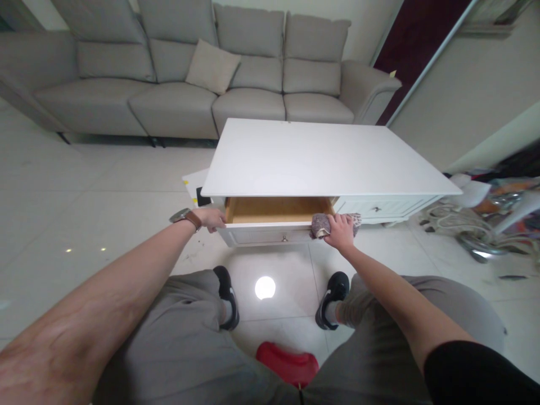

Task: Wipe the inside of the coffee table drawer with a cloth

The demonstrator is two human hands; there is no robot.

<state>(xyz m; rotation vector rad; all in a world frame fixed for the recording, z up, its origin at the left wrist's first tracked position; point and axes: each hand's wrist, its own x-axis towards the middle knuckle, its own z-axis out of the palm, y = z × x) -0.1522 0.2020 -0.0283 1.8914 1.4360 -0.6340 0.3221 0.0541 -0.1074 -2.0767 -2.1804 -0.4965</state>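
In front of me a white coffee table (320, 157) has its left drawer (257, 235) pulled out, showing a bare wooden bottom. My left hand (211, 218), with a watch on its wrist, grips the drawer's left front corner, fingers curled. At the other end, my right hand (341, 230) is closed on a bunched brown-and-white patterned cloth (321, 224) and presses it against the drawer's right front corner. A small metal knob (284, 239) sits on the drawer front between my hands.
A second drawer (377, 208) at the right is closed. Behind the table stands a grey sofa (177, 107) with a cushion (213, 66). Cables and clutter (459, 216) lie on the floor at right. A red seat (287, 364) shows between my legs.
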